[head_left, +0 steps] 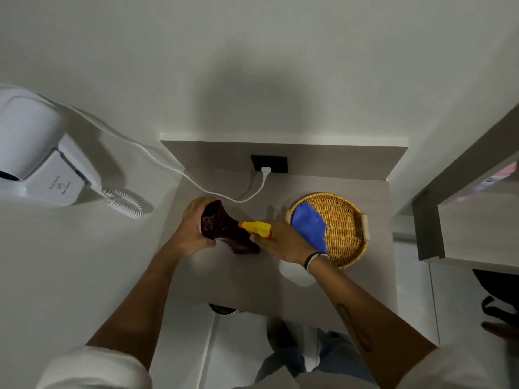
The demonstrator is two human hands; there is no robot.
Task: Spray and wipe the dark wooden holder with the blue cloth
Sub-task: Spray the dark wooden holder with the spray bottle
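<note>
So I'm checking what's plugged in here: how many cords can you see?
2: a straight white cord running from the wall-mounted hair dryer to the black outlet, and a coiled cord hanging below the dryer. Others may be hidden.

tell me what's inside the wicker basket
A crumpled blue cloth lies in the wicker basket, on its left side. The right hand covers the cloth's lower left edge.

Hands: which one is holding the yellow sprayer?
The right hand grips the yellow sprayer. The left hand instead holds the dark wooden holder, which the nozzle points at.
</note>
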